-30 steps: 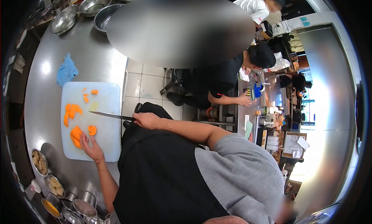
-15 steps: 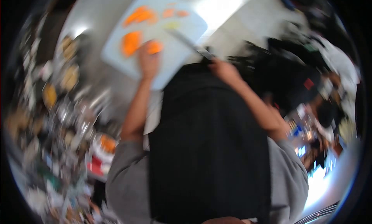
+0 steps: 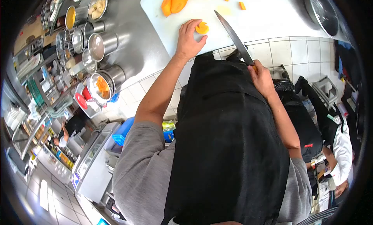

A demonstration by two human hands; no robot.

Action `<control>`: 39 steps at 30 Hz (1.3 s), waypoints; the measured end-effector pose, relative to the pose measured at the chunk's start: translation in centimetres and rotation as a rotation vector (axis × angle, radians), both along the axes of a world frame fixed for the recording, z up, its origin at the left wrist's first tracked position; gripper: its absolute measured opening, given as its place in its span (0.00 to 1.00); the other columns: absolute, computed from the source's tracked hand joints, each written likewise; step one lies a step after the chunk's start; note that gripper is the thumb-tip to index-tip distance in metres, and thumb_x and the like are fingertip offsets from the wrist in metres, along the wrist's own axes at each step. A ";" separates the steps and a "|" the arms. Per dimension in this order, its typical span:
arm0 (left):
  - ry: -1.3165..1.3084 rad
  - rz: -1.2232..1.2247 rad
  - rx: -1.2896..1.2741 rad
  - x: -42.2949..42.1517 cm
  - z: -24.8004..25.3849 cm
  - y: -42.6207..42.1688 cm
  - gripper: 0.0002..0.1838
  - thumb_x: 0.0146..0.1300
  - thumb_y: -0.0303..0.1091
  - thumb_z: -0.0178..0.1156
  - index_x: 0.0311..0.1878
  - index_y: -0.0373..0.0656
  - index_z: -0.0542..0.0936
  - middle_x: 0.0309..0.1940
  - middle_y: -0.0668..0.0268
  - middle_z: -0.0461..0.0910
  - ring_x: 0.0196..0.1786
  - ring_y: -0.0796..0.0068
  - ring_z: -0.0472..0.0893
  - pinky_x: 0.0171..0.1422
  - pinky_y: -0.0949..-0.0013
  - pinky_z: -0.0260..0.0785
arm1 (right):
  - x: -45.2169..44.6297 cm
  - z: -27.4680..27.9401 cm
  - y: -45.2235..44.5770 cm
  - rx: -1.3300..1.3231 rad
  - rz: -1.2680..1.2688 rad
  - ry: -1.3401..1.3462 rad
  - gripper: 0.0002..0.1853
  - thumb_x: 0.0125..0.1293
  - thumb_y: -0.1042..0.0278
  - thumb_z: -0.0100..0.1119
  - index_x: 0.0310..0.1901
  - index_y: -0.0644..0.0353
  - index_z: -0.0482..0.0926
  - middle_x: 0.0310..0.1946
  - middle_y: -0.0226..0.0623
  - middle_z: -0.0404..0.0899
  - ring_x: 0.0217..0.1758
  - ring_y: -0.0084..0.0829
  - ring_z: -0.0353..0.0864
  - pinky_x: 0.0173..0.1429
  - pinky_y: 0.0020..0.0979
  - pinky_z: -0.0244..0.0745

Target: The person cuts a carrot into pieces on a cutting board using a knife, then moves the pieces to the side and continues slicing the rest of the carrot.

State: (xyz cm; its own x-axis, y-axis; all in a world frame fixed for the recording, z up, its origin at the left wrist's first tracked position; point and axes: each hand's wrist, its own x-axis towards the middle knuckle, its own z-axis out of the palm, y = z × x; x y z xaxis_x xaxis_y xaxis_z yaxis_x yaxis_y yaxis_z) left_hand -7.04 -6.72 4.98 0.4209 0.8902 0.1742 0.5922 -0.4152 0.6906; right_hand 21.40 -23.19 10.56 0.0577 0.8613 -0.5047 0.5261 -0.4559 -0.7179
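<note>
My left hand (image 3: 190, 40) rests on the white cutting board (image 3: 165, 32), index finger and thumb curved around a rounded piece of orange vegetable (image 3: 202, 28). Its kind I cannot tell. Two larger orange chunks (image 3: 175, 4) lie together further up the board. Small cut orange bits (image 3: 243, 6) are scattered at the upper right, near a wet yellowish patch. My right hand (image 3: 262, 78) is closed around the handle of a long kitchen knife (image 3: 235, 37). The blade slants up and left, its tip over the board and apart from the orange piece.
Metal pots and bowls (image 3: 104, 45) line the steel counter (image 3: 134, 42) on the left, one holding orange pieces (image 3: 102, 87). A large metal bowl (image 3: 322, 13) stands at the upper right. Another person in a white sleeve (image 3: 344, 145) is at the right, and one more is far left.
The view has shifted and sharpened, with the board now nearer the top edge. My left hand stays beside the orange piece; the knife remains in my right hand, now angled more steeply.
</note>
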 end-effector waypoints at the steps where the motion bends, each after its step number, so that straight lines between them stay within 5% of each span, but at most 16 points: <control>1: -0.038 -0.016 -0.021 -0.1 0.0 -0.2 0.36 0.51 0.26 0.74 0.66 0.44 0.73 0.64 0.56 0.76 0.66 0.51 0.74 0.74 0.51 0.64 | 0.4 -0.7 -0.1 0.017 0.037 -0.028 0.10 0.75 0.67 0.60 0.47 0.65 0.74 0.35 0.59 0.82 0.42 0.64 0.82 0.43 0.53 0.76; 11: -0.138 0.005 0.078 0.3 -1.4 0.1 0.30 0.50 0.24 0.73 0.58 0.44 0.74 0.59 0.55 0.77 0.63 0.50 0.75 0.71 0.50 0.66 | -0.3 0.3 0.4 0.085 0.049 -0.113 0.14 0.74 0.70 0.60 0.56 0.63 0.73 0.32 0.58 0.82 0.39 0.62 0.83 0.42 0.52 0.76; 16: -0.188 -0.021 0.087 0.4 -1.3 0.8 0.22 0.49 0.24 0.74 0.47 0.46 0.77 0.52 0.61 0.79 0.56 0.53 0.78 0.62 0.53 0.70 | -3.1 2.4 0.6 0.036 -0.043 -0.012 0.22 0.75 0.70 0.59 0.67 0.58 0.71 0.32 0.53 0.85 0.35 0.51 0.86 0.44 0.42 0.79; 23: -0.198 -0.113 0.064 0.1 -1.7 1.3 0.23 0.50 0.25 0.76 0.48 0.45 0.78 0.54 0.58 0.79 0.58 0.52 0.78 0.66 0.56 0.72 | -7.1 3.2 1.7 0.052 -0.134 0.006 0.26 0.77 0.70 0.58 0.74 0.53 0.68 0.30 0.47 0.84 0.30 0.39 0.84 0.42 0.36 0.78; 33: -0.205 -0.143 0.072 0.2 -1.6 1.4 0.31 0.49 0.24 0.74 0.57 0.47 0.73 0.57 0.58 0.78 0.61 0.51 0.77 0.68 0.49 0.66 | -7.4 1.9 1.0 0.185 -0.170 -0.052 0.25 0.77 0.70 0.58 0.73 0.51 0.69 0.28 0.50 0.84 0.31 0.51 0.86 0.38 0.42 0.78; 37: -0.218 -0.131 0.093 -0.2 -1.3 1.5 0.29 0.53 0.24 0.74 0.56 0.45 0.72 0.58 0.58 0.80 0.59 0.52 0.78 0.68 0.53 0.67 | -7.7 3.1 1.2 0.087 -0.184 -0.031 0.25 0.77 0.71 0.57 0.73 0.50 0.70 0.33 0.51 0.87 0.40 0.51 0.90 0.48 0.42 0.81; 39: -0.220 -0.132 0.105 -0.4 -1.4 1.3 0.29 0.53 0.23 0.74 0.56 0.45 0.72 0.58 0.58 0.80 0.58 0.52 0.78 0.68 0.53 0.68 | -7.7 2.8 1.0 0.119 -0.148 -0.049 0.25 0.79 0.69 0.57 0.74 0.53 0.69 0.33 0.44 0.87 0.28 0.29 0.81 0.40 0.32 0.77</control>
